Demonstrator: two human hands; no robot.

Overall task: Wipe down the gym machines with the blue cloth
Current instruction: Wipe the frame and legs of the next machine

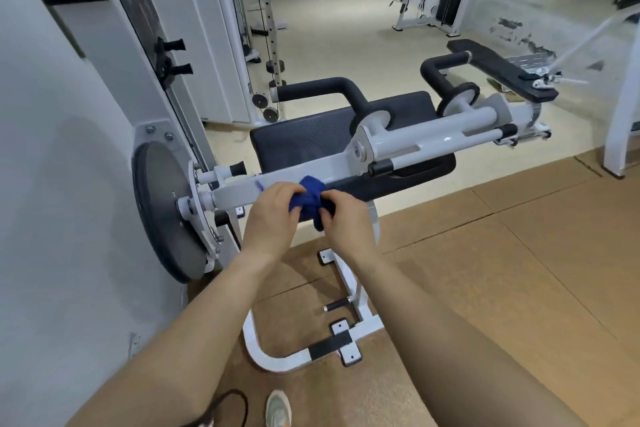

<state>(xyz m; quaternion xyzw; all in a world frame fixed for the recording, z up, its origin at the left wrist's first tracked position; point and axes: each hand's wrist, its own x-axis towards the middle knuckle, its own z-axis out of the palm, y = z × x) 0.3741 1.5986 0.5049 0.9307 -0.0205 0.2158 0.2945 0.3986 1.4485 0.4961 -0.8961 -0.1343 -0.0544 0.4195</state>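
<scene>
Bare forearms are stretching out above a pale sneaker (278, 409) toward the white metal lever arm (239, 192) of the machine, where the bunched blue cloth (309, 198) is sitting. Early going, by the look of it: the black padded seat (311, 139), the black foam handles (322, 88) and the machines beyond (450, 0) are seemingly waiting their turn. Left hand (273, 215) is curling its fingers round one side of the cloth; right hand (346, 218) is pinching the other.

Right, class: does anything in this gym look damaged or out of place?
The far wall has dark patchy marks low down, like flaking paint. A blue streak sits on the white machine arm, left of the blue cloth; its nature is unclear.
</scene>
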